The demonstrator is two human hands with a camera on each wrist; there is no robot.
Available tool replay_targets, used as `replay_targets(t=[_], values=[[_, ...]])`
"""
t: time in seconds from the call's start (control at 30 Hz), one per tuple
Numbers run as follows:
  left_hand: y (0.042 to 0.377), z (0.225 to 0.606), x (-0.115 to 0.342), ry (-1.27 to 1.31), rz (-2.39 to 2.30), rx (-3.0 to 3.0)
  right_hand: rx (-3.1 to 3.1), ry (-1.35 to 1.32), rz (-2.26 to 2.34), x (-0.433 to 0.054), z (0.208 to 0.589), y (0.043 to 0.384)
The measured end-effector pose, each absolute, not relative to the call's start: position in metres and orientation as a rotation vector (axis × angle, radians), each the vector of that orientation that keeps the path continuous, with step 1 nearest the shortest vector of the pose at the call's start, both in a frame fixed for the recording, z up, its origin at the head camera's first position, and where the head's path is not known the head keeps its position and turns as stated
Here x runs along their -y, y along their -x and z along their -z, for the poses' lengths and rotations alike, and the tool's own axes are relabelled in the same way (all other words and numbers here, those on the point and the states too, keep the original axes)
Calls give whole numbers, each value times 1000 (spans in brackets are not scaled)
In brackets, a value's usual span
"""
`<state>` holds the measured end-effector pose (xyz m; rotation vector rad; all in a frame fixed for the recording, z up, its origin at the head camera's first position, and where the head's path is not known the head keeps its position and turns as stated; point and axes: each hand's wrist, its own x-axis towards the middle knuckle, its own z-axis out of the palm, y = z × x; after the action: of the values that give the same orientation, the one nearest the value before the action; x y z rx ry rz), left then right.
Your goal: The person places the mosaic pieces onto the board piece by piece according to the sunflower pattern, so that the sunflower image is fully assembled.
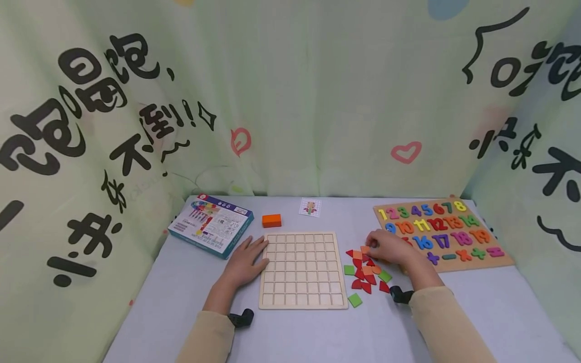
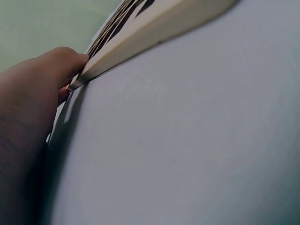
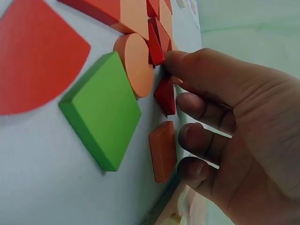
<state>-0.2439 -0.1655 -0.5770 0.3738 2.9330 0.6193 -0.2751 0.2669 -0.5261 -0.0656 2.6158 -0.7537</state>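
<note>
My left hand [image 1: 245,261] lies beside the wooden grid board [image 1: 303,270], fingers stretched out, with its fingertips and thumb at the left edge. In the left wrist view the thumb [image 2: 70,61] rests against the board's rim [image 2: 140,47]. At the loose pieces right of the board, my right hand [image 1: 389,247] has curled fingers and pinches an orange piece [image 1: 365,249], mostly hidden behind the thumb in the right wrist view. Close by its fingertips lie red pieces [image 3: 165,95], an orange round piece [image 3: 135,65], a green square [image 3: 103,112] and an orange square [image 3: 163,152].
A number puzzle board [image 1: 447,234] lies at the right, partly behind the right hand. At the back left is a flat game box [image 1: 211,224], with an orange block [image 1: 272,221] near it. A small pattern card [image 1: 310,207] lies behind the grid board.
</note>
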Motion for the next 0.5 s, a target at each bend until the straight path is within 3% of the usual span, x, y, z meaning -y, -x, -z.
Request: replay_targets(t=[0.5], values=[[243,579,165,-371,-617,-2955,-2722,227,609,-231,489,277]])
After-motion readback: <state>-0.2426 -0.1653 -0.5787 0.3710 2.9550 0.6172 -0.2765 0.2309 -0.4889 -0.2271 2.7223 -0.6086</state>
